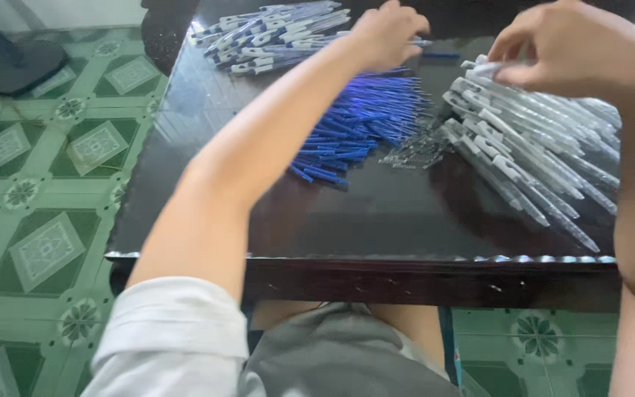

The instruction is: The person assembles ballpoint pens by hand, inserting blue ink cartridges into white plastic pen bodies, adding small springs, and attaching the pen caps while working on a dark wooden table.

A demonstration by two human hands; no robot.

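On the dark table (376, 213), left hand (385, 35) curls over blue refills (354, 125), grip hidden. Right hand (575, 45) pinches a clear pen barrel (488, 70) above its pile; springs (417, 151) are blurry.

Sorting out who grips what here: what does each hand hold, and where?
Right hand pinches a clear pen barrel at its white clip end; left hand's hold cannot be told.
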